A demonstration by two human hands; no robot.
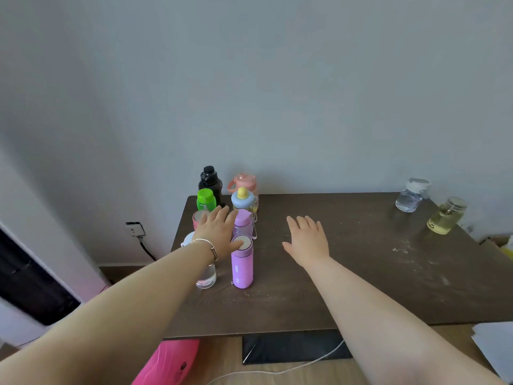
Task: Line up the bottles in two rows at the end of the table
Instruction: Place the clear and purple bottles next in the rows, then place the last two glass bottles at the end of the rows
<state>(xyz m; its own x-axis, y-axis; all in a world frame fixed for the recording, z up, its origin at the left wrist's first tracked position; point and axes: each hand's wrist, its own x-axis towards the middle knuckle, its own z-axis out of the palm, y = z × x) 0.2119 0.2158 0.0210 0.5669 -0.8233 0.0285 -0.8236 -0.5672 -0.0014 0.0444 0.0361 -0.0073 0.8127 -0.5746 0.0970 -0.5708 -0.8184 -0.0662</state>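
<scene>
You are holding both hands spread and empty over the desk (pixel 347 273): your left grip (pixel 219 234) is hovering flat above the two rows at the far-left corner, its fingers just over the bottle tops, and your right grip (pixel 308 243) is hanging open over bare wood to the right of them. The two bottles not yet lined up are lying well apart from both, at the far-right corner, so your right hand is sitting nearer to them and the reach is running right and away from you. The clear bottle (pixel 410 198) is standing upright with a pale cap; the yellow bottle (pixel 445 216), nearer the right edge, is looking upright too, glassy, with a clear lid. The purple bottle (pixel 242 265) is heading the near end of the right row.
</scene>
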